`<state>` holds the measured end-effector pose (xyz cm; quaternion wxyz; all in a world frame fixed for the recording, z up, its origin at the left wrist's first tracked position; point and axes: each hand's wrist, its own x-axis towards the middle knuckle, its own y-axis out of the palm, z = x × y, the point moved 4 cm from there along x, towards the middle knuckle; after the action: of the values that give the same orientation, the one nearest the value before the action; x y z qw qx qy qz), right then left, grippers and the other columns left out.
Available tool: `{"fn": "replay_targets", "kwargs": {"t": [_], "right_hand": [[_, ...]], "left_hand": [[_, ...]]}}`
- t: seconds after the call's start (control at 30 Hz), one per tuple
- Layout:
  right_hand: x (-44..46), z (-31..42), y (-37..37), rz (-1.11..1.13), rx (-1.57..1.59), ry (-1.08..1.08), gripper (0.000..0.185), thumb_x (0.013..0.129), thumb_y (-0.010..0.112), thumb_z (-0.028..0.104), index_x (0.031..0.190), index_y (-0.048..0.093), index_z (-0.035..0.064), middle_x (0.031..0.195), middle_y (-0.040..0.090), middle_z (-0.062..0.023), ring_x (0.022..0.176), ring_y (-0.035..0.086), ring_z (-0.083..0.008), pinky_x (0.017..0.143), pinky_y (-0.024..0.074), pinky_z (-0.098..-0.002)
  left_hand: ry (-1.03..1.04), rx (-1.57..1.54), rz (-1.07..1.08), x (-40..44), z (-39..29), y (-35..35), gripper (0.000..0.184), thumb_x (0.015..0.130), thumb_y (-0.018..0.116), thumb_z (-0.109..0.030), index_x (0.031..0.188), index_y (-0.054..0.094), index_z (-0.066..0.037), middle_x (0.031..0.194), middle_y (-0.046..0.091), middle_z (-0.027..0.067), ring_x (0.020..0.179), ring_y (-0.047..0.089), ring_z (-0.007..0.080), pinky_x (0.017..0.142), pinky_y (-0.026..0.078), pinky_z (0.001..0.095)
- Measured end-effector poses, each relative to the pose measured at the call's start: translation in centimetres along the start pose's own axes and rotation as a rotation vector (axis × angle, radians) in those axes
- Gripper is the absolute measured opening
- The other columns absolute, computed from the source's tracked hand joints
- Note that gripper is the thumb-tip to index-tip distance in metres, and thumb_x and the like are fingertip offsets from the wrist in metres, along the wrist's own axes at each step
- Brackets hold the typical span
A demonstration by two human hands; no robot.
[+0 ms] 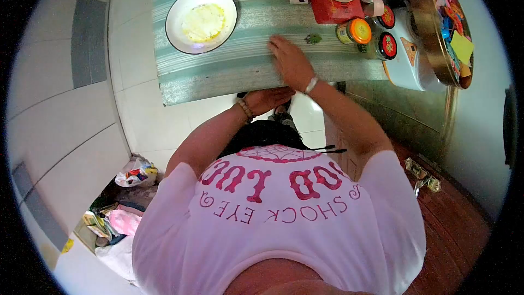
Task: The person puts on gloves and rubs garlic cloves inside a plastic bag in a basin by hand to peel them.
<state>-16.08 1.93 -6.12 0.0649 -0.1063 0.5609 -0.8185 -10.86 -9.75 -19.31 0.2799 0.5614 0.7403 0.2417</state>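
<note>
Your right hand (293, 65), fingers extended, is at the tabletop (229, 74) before you; draw it flat and evenly toward your left hand (268, 100) by the near edge. Whether that hand grips anything, I can't tell.

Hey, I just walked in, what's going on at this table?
The person's right hand is palm-down over the striped green-and-white tablecloth, and their left hand is at its near edge. Neither clearly holds anything. To the left sit two round white dishes with dark rims, with yellowish residue in them. A small green leafy scrap lies to the right, near a glass jar with an orange lid.
</note>
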Motion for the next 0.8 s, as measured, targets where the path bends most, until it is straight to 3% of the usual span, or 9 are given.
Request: {"fn": "replay_targets", "kwargs": {"t": [0.1,0.27,0.3,0.33,0.43,0.63,0.67,0.73,0.8], "right_hand": [[-3.5,2.0,0.7,-0.047,0.081,0.102,0.045,0.08,0.05,0.004,0.124,0.04,-0.0042,0.133,0.036,-0.0187,0.125,0.033,-0.0325,0.102,0.0295,-0.0407],[-7.3,4.2,1.7,0.12,0.157,0.095,0.046,0.081,0.048,0.008,0.125,0.04,-0.0044,0.134,0.036,-0.019,0.127,0.031,-0.0317,0.104,0.0263,-0.0398],[-8.0,4.7,2.1,0.128,0.147,0.031,0.043,0.081,0.047,0.008,0.121,0.043,-0.0061,0.13,0.04,-0.0204,0.124,0.035,-0.0322,0.104,0.0276,-0.0396],[-8.3,5.2,1.9,0.137,0.133,-0.031,0.041,0.08,0.046,0.007,0.118,0.046,-0.0078,0.126,0.044,-0.0218,0.122,0.038,-0.0328,0.104,0.0289,-0.0394],[-8.7,5.7,0.9,0.238,0.171,-0.037,0.046,0.077,0.053,0.007,0.121,0.044,-0.0047,0.13,0.04,-0.0186,0.123,0.036,-0.031,0.103,0.0308,-0.0381],[-5.6,2.6,-0.8,0.183,0.167,0.02,0.051,0.073,0.054,0.004,0.121,0.042,-0.0072,0.127,0.043,-0.0212,0.123,0.037,-0.0346,0.105,0.0284,-0.0394],[-5.8,1.8,-0.3,0.136,0.149,0.036,0.052,0.072,0.054,0.004,0.121,0.042,-0.0069,0.127,0.043,-0.0211,0.123,0.036,-0.0346,0.105,0.0285,-0.0397],[-6.9,2.5,0.1,0.071,0.206,-0.031,0.049,0.073,0.054,0.004,0.12,0.043,-0.0066,0.126,0.043,-0.0213,0.122,0.038,-0.0347,0.104,0.0298,-0.0402],[-8.4,3.3,0.3,0.134,0.189,-0.127,0.047,0.074,0.053,0.005,0.119,0.044,-0.0057,0.123,0.044,-0.0212,0.119,0.039,-0.0355,0.102,0.031,-0.0404]], "left_hand": [[-0.046,-0.865,-0.232,0.9,-1.5,0.6,0.047,0.094,0.034,-0.032,0.134,0.03,-0.008,0.14,0.03,0.0137,0.126,0.03,0.0321,0.107,0.02,0.0459],[-0.081,-0.277,-0.243,-0.3,0.7,-1.0,0.048,0.093,0.033,-0.03,0.134,0.03,-0.005,0.138,0.032,0.0162,0.125,0.033,0.0299,0.108,0.021,0.0433],[-0.133,-0.885,-0.271,-0.3,0.9,-0.5,0.048,0.093,0.034,-0.031,0.134,0.03,-0.005,0.138,0.033,0.0161,0.125,0.033,0.0295,0.108,0.02,0.0428],[-0.092,-0.428,-0.191,-0.5,-2.0,1.2,0.051,0.093,0.036,-0.038,0.133,0.032,-0.008,0.136,0.038,0.0116,0.121,0.04,0.0253,0.103,0.031,0.0394],[-0.073,-0.999,-0.165,0.0,-1.5,0.8,0.051,0.092,0.039,-0.036,0.134,0.031,-0.007,0.135,0.038,0.0126,0.119,0.042,0.0262,0.102,0.034,0.0391],[-0.137,-0.646,-0.235,0.4,1.5,-1.9,0.046,0.094,0.034,-0.032,0.133,0.033,-0.008,0.137,0.034,0.0152,0.124,0.034,0.0302,0.107,0.021,0.0451],[-0.229,-1.555,-0.067,0.4,0.9,-0.5,0.045,0.094,0.033,-0.032,0.132,0.034,-0.007,0.137,0.035,0.0154,0.124,0.034,0.0305,0.107,0.021,0.0449],[-0.176,-0.898,-0.41,0.2,0.4,-0.4,0.045,0.095,0.031,-0.032,0.132,0.034,-0.006,0.137,0.035,0.016,0.125,0.034,0.0303,0.107,0.021,0.0446],[-0.103,-1.431,0.02,-0.1,0.4,0.0,0.045,0.095,0.031,-0.031,0.132,0.034,-0.006,0.137,0.035,0.0155,0.124,0.034,0.0304,0.106,0.023,0.0452]]}}
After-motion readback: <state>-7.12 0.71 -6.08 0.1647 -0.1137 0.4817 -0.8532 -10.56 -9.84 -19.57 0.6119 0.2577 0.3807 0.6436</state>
